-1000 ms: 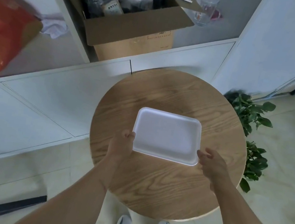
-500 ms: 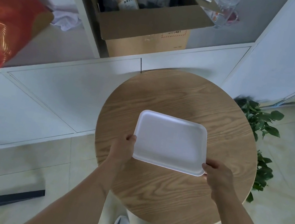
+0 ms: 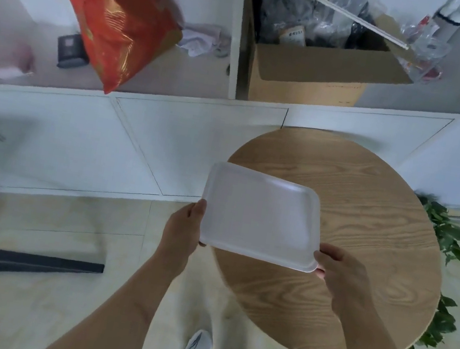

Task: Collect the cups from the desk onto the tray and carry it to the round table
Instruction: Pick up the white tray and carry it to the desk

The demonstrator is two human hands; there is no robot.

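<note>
A white rectangular tray (image 3: 258,215) with nothing on it is held in the air over the left edge of the round wooden table (image 3: 361,257). My left hand (image 3: 183,227) grips its near left corner. My right hand (image 3: 340,269) grips its near right corner. The tray tilts slightly. No cups are in view.
A white low cabinet (image 3: 76,136) runs along the wall behind the table. On its shelf sit a red bag (image 3: 106,16) and an open cardboard box (image 3: 317,64). A green plant (image 3: 454,242) stands right of the table. A dark bar (image 3: 19,259) lies on the floor, left.
My right hand closed on the tray. The tray has been lifted off the table's middle and carried left past the table's edge, and the view has swung left.
</note>
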